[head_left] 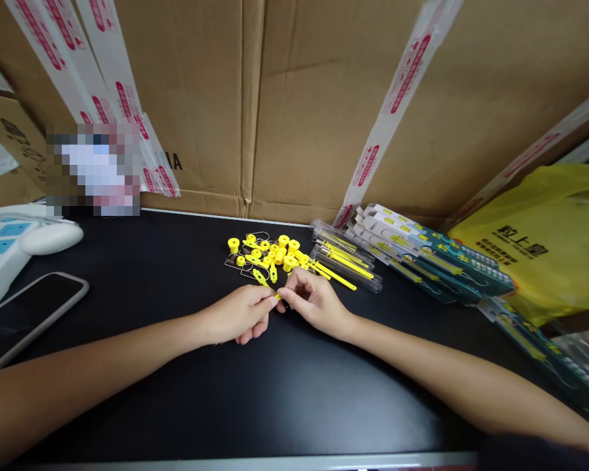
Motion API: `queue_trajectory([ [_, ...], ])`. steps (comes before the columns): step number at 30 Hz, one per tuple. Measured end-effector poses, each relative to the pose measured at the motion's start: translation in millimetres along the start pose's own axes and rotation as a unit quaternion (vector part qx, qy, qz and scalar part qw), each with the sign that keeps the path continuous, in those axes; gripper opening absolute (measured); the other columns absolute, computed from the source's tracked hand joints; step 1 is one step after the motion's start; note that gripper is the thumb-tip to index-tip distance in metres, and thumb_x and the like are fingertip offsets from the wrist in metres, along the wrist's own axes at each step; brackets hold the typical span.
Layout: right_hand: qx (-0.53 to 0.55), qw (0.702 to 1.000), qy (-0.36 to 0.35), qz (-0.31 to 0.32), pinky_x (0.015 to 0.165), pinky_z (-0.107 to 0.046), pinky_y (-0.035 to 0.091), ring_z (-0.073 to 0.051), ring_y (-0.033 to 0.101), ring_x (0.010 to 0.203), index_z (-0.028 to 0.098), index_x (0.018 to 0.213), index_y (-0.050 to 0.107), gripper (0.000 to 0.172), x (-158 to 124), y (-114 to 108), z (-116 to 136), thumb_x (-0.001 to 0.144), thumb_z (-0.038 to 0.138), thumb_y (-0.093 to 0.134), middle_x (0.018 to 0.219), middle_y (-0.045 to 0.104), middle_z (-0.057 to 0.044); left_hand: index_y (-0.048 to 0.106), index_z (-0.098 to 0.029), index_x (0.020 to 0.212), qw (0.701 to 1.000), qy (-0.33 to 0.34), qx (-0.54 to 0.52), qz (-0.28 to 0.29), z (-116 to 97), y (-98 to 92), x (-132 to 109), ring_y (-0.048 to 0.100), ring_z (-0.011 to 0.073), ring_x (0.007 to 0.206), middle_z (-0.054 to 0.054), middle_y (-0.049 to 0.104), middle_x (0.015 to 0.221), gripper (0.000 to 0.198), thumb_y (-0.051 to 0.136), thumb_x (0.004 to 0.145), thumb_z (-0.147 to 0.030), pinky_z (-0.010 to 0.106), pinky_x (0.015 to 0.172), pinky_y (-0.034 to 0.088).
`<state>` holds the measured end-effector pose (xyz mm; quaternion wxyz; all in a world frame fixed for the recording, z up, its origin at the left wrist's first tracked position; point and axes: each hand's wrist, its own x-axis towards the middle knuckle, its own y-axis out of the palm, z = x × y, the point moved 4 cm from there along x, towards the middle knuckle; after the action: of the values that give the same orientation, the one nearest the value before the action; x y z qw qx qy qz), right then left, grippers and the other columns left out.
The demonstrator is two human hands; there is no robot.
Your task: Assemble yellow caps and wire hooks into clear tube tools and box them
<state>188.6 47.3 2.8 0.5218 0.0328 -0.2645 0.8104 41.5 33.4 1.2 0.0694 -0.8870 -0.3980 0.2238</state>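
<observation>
Two hands meet over our smooth black tabletop [294,392]: w/ the left hand [245,311] we pinch a small yellow plastic piece [277,297] btwn thumb & curled fingers; our right hand [319,302] has thumb & fingertips bent in at its end, though we can't tell if they grip it too. The piece sits btwn both hands, on our side of the pile. We'd guess it's v. light, stiff, maybe slippery, so best held by its edges, fingertips only. Beyond lie glossy yellow flanged plastic spools [289,263], round w/ center holes; flat yellow slotted strips [260,278]; thin bent metal wire frames [232,263], prob. springy. To the right: clear plastic sleeves [373,282], long yellow rods [334,275], stacked green-and-white card boxes [436,252].
</observation>
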Motion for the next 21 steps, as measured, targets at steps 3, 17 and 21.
queue_trajectory([
  [3, 0.013, 1.0, 0.009, 0.003, 0.052, -0.024, 0.037, -0.01, 0.049, 0.053, 0.02, 0.071, 0.046, 0.029, 1.3, 0.4, -2.1, 0.087, 0.038, 0.063, 0.061, 0.056, 0.003, 0.049, -0.017, 0.088, 1.0, -0.006, -0.02, 0.005, 0.9, 0.0, 0.4, 0.039, 0.0059, 0.031, -0.008, 0.048, 0.049, 0.025, 0.038, 0.093, -0.04, 0.014, 0.031, 0.033],
  [17, 0.067, 0.992, 0.048, 0.098, 0.054, -0.022, 0.036, -0.009, 0.044, 0.058, 0.018, 0.078, 0.053, 0.03, 6.7, -5.0, -8.1, 0.081, 0.043, 0.068, 0.068, 0.053, 0.003, 0.047, -0.018, 0.086, 0.997, -0.007, -0.077, 0.005, 5.3, -3.7, 2.8, 0.037, 0.0052, 0.03, -0.009, 0.047, 0.048, 0.026, 0.039, 0.091, -0.042, 0.014, 0.03, 0.031],
  [21, 0.053, 0.989, 0.055, 0.126, 0.055, -0.022, 0.037, -0.009, 0.045, 0.058, 0.016, 0.075, 0.055, 0.031, 8.8, -8.5, -6.7, 0.082, 0.043, 0.067, 0.066, 0.055, 0.002, 0.048, -0.018, 0.086, 0.996, -0.012, -0.083, 0.006, 5.7, -4.4, 3.2, 0.037, 0.0052, 0.03, -0.009, 0.047, 0.047, 0.025, 0.039, 0.091, -0.04, 0.014, 0.029, 0.031],
])
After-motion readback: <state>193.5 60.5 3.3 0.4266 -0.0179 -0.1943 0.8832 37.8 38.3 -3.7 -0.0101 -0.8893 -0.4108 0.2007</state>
